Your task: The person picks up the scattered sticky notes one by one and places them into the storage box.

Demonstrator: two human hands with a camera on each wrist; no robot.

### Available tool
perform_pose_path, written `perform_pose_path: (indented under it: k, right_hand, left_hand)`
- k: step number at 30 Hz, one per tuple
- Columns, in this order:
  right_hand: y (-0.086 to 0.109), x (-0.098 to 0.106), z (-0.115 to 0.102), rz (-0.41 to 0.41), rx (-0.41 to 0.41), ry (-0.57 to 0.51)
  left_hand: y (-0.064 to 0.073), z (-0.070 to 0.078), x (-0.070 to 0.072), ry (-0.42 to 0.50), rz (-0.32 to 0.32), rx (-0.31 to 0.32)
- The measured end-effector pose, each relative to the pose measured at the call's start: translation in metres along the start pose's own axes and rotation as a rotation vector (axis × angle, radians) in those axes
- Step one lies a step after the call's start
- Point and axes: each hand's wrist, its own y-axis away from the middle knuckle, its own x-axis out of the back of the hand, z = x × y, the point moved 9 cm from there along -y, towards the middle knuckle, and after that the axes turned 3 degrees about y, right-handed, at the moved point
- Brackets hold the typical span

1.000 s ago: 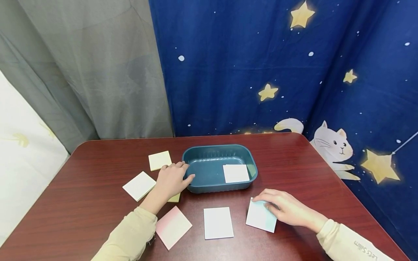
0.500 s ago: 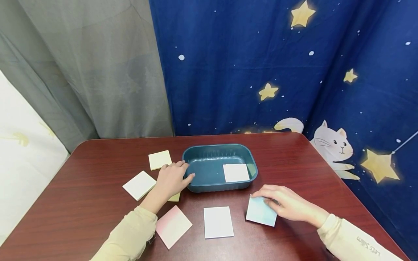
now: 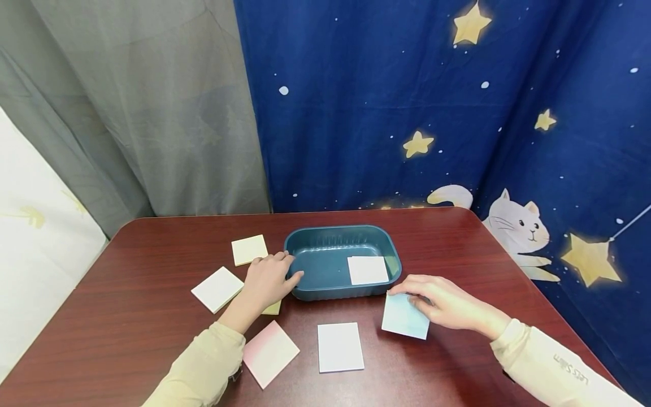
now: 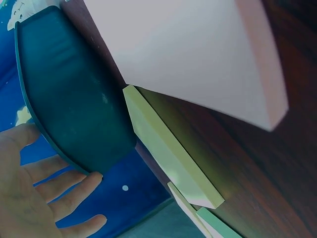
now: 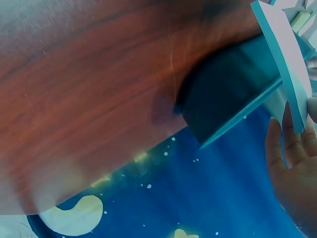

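Note:
My right hand (image 3: pixel 441 302) pinches a light blue sticky note pad (image 3: pixel 406 317) by its top edge, fingers behind and thumb in front. The pad hangs tilted just in front of the bin's right corner; in the right wrist view its thick edge (image 5: pixel 280 64) shows beside the fingers. My left hand (image 3: pixel 269 278) rests on the left rim of a dark teal plastic bin (image 3: pixel 325 293). Its spread, relaxed fingers (image 4: pixel 74 196) lie along that rim in the left wrist view. White note pads (image 3: pixel 368 270) lie in the bin's right end.
On the dark red table lie a white pad (image 3: pixel 340 347), a pink-and-white pad (image 3: pixel 270 354), another white pad (image 3: pixel 217 289) and a pale yellow pad (image 3: pixel 249 250). A yellow-green pad (image 3: pixel 273 308) is partly hidden under my left wrist. Curtains (image 3: pixel 356 113) hang behind the table.
My right hand has lifted the light blue pad and moved it away from me, closer to the bin. The left hand and the bin have stayed in place.

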Motion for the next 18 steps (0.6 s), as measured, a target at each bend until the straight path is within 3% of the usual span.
perform_pose_path:
  k: [11,18]
  right_hand:
    - [-0.011,0.02,0.001,0.029,0.006,0.039]
    - [-0.021,0.031,0.003,0.033,-0.034,0.06]
  left_hand:
    - [0.0,-0.001,0.0,0.007,0.02,-0.007]
    - [0.0,-0.002,-0.001,0.008,0.012,-0.006]
